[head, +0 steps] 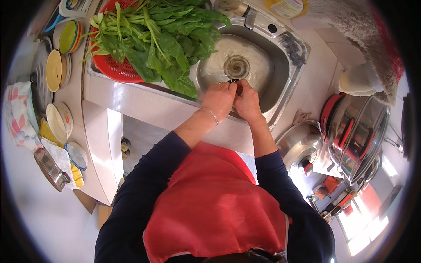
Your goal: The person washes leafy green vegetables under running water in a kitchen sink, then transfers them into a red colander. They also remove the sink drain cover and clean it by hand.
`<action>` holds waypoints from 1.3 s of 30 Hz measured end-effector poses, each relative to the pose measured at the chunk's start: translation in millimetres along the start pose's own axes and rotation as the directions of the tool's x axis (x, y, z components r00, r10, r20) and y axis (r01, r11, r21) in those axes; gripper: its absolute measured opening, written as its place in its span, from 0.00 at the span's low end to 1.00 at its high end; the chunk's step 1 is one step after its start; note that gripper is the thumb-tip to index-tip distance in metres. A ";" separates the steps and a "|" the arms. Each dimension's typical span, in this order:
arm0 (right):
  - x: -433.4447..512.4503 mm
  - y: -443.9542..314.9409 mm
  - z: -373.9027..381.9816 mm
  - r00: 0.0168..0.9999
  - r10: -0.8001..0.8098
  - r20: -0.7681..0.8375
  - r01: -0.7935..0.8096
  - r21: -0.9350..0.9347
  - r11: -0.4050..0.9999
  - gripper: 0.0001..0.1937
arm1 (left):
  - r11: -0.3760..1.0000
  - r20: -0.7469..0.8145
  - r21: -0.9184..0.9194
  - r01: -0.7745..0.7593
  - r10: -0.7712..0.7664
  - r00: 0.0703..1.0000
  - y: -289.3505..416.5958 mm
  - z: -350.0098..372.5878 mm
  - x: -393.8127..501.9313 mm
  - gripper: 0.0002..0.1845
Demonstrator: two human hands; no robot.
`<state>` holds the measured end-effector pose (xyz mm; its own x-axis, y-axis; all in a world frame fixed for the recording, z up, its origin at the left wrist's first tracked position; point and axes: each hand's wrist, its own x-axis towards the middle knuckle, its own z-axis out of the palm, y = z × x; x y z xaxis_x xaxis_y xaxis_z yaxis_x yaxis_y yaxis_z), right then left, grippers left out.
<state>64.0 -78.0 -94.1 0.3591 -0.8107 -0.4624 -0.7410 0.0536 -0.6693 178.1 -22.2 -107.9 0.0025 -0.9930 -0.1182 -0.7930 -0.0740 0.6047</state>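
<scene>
Both my hands meet over the near edge of a stainless steel sink basin (283, 70). My left hand (219, 98), with a bracelet at the wrist, and my right hand (247, 100) pinch a small dark, round thing (234, 81) between their fingertips; it may be a drain strainer or stopper, and the fingers hide most of it. Beyond them, cloudy water (253, 49) swirls around the drain (236, 65). Left of the basin, a large bunch of leafy greens (164, 46) lies in a red plastic colander (115, 70), with leaves hanging over its side towards the basin.
The faucet (250, 19) stands at the basin's far side, near a yellow-labelled bottle (289, 7). A dark scrubber (292, 49) lies on the right rim. Stacked bowls (67, 36) line the left counter. A metal lid (304, 144) and a red-handled glass-lidded pan (355, 134) are at right.
</scene>
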 end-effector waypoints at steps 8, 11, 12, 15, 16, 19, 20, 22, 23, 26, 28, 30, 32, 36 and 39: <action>-9.9 -1.0 -8.0 0.999 0.018 0.039 -0.015 -0.072 0.997 0.22 | 0.998 0.068 0.026 -0.064 0.062 0.996 3.1 12.3 -2.4 0.10; -19.1 -5.1 -11.1 1.000 -0.023 0.021 0.024 -0.058 0.998 0.23 | 0.999 0.059 -0.042 -0.034 0.036 0.998 -3.0 16.2 -0.1 0.10; -22.5 -4.6 -11.4 0.998 -0.055 0.006 0.055 -0.026 0.998 0.22 | 0.998 0.058 -0.059 -0.017 0.020 0.998 -5.6 15.2 1.5 0.10; -37.0 -10.1 -23.0 0.997 -0.026 -0.075 0.037 0.156 0.987 0.21 | 0.987 0.016 -0.149 0.064 -0.062 0.998 -10.7 6.6 -0.2 0.10; -39.6 -10.7 -28.5 0.995 0.008 -0.104 0.017 0.231 0.973 0.20 | 0.978 -0.002 -0.186 0.094 -0.096 0.995 -13.0 2.4 -1.6 0.10; -36.2 12.9 -39.3 0.983 0.024 -0.180 -0.005 0.104 0.995 0.18 | 0.904 -0.129 -0.397 0.161 -0.228 0.965 -20.3 -7.0 -8.4 0.14; -35.1 24.7 -40.8 0.980 -0.001 -0.201 0.005 0.020 1.000 0.17 | 0.892 -0.127 -0.419 0.170 -0.243 0.962 -21.8 -12.6 -12.4 0.13; -35.6 31.7 -42.7 0.975 -0.047 -0.218 0.029 -0.086 0.996 0.15 | 0.864 -0.145 -0.486 0.130 -0.227 0.963 -29.1 -20.3 -19.8 0.12; -35.9 33.9 -41.9 0.972 -0.071 -0.224 0.041 -0.139 0.989 0.15 | 0.848 -0.155 -0.519 0.110 -0.220 0.963 -30.1 -23.0 -22.3 0.12; -37.9 41.4 -34.6 0.983 -0.042 -0.178 0.016 -0.142 0.990 0.14 | 0.819 -0.121 -0.561 0.120 -0.224 0.967 -26.4 -23.3 -29.4 0.12; -38.6 45.1 -28.4 0.985 -0.064 -0.158 0.038 -0.164 0.986 0.13 | 0.776 -0.100 -0.616 0.133 -0.245 0.964 -17.5 -24.2 -32.8 0.12; -38.1 49.5 -21.6 0.983 -0.093 -0.159 0.063 -0.186 0.981 0.13 | 0.772 -0.091 -0.625 0.116 -0.220 0.971 -10.6 -21.2 -32.6 0.12; -37.8 54.7 -14.4 0.975 -0.129 -0.182 0.090 -0.209 0.974 0.12 | 0.779 -0.087 -0.621 0.087 -0.179 0.980 -11.1 -13.7 -34.5 0.11; -37.3 62.3 -3.8 0.958 -0.190 -0.214 0.137 -0.236 0.962 0.10 | 0.845 -0.122 -0.532 0.057 -0.143 0.982 -14.1 -14.1 -29.0 0.11; -35.3 64.0 -1.4 0.936 -0.247 -0.252 0.192 -0.224 0.956 0.09 | 0.862 -0.124 -0.503 0.062 -0.143 0.982 -17.6 -14.1 -25.2 0.13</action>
<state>3.1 -46.7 -119.8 0.3763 -0.9186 -0.1207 -0.7659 -0.2351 -0.5984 200.5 2.8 -104.5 0.1909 -0.9760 -0.1047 -0.3772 -0.1714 0.9101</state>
